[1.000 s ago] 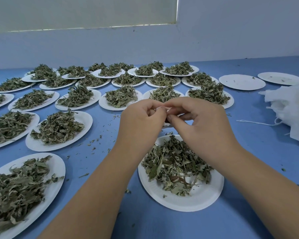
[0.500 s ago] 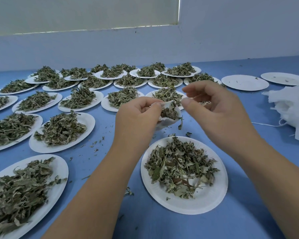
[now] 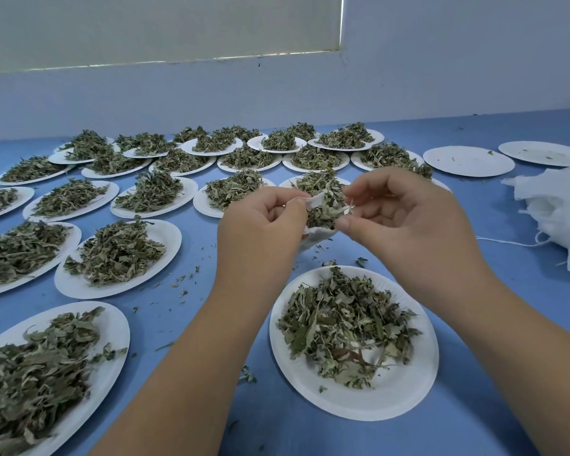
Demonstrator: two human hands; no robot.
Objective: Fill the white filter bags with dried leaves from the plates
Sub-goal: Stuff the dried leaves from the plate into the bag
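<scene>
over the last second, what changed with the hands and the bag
The right hand let go of the filter bag, drew off to the right, came back to pinch its leafy mouth. The left hand kept hold of the bag; the near plate stayed put.

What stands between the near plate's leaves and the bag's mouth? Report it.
Nothing visible: the left hand and right hand hold the filter bag open in the air beyond the near plate, its leaves uncovered.
</scene>
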